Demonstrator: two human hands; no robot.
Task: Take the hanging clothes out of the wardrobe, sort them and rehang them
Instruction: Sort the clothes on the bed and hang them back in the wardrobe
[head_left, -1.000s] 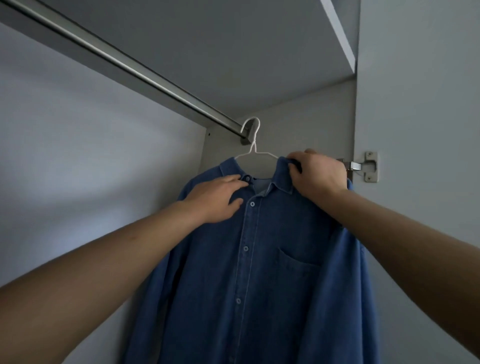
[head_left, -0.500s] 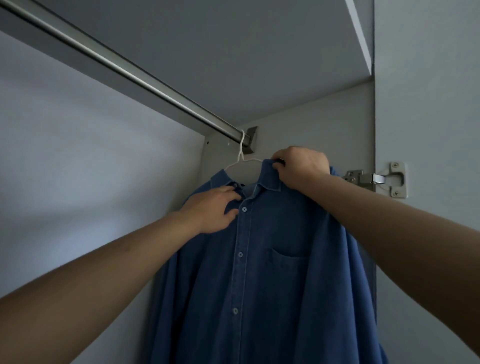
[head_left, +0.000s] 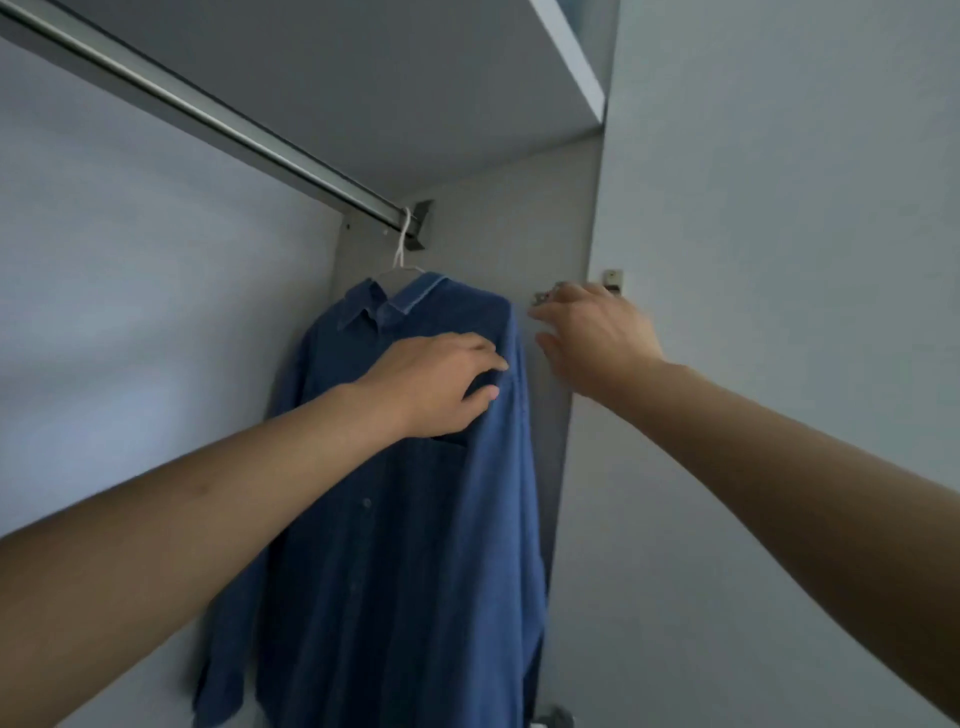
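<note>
The wardrobe's pale back wall (head_left: 130, 312) filled the left side, its side panel (head_left: 493, 234) closed the far right end, and the open door (head_left: 779, 260) stood at the right. A shelf (head_left: 363, 78) ran overhead, and beneath it the metal rail (head_left: 208, 111) slanted down toward the right end of the wardrobe, where it met its bracket (head_left: 423, 218).

The blue denim shirt (head_left: 415, 545) hung at that right end of the rail, close against the side panel, turned partly sideways with its collar toward the back wall. The left hand (head_left: 436, 384) lay on the shirt's chest just below the shoulder, fingers stretched out and flat, grasping nothing. The right hand (head_left: 592, 338) was off the shirt, just beside its shoulder, fingers loose and spread, released and blurred, partly covering the door hinge (head_left: 610, 278).

The white wire hanger (head_left: 402, 249) carried the shirt, its hook over the rail beside the bracket.
</note>
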